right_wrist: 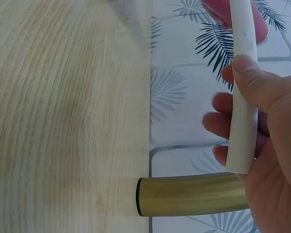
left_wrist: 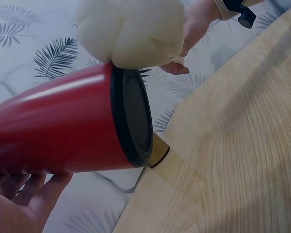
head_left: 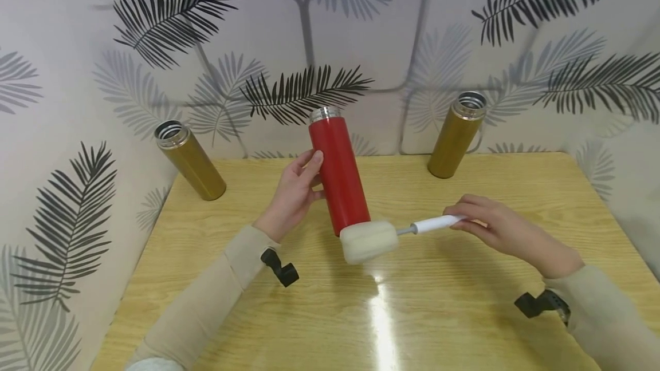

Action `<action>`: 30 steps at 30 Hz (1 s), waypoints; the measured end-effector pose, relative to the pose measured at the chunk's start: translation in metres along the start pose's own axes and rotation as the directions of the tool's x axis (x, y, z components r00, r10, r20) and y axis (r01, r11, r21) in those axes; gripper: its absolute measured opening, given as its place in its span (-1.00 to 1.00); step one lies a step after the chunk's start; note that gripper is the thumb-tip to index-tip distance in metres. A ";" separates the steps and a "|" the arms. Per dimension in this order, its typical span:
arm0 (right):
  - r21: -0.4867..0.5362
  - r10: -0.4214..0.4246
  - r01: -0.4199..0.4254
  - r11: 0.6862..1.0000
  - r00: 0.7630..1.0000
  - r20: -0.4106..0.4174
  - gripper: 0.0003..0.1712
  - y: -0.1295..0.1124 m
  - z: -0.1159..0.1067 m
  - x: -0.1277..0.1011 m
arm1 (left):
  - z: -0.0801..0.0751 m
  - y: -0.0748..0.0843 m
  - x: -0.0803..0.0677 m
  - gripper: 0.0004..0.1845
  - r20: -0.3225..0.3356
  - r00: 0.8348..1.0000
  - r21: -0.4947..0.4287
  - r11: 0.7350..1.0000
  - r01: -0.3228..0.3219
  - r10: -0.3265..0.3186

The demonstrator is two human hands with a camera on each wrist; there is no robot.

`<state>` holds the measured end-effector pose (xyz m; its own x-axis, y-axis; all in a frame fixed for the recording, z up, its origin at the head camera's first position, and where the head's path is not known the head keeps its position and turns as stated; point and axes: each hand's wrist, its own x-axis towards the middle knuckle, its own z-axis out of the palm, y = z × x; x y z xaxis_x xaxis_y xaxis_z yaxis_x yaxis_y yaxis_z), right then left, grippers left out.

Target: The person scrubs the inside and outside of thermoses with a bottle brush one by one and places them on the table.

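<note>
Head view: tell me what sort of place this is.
Probably a small staged work booth, not a real kitchen: a bare wooden table boxed in by leaf-print backdrop walls, with two gold flasks set out while hands work a red flask and sponge brush.

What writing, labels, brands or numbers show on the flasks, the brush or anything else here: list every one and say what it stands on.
None can be read.
The red flask, both gold flasks, the sponge brush and the table carry no visible text.
The wall shows only a leaf pattern.
</note>
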<state>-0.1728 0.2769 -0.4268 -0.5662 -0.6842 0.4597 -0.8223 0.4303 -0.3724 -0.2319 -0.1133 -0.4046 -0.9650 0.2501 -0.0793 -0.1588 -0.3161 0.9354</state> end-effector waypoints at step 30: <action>-0.088 0.067 -0.082 0.993 0.985 -0.158 -0.38 0.004 -0.005 0.012 | 0.011 -0.016 -0.008 -0.47 0.168 0.985 0.179 0.984 0.014 -0.044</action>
<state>-0.1828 0.2730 -0.4189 -0.6218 -0.5519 0.5556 -0.7752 0.5348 -0.3363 -0.2197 -0.1003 -0.4154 -0.9084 0.4135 -0.0615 -0.1320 -0.1441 0.9807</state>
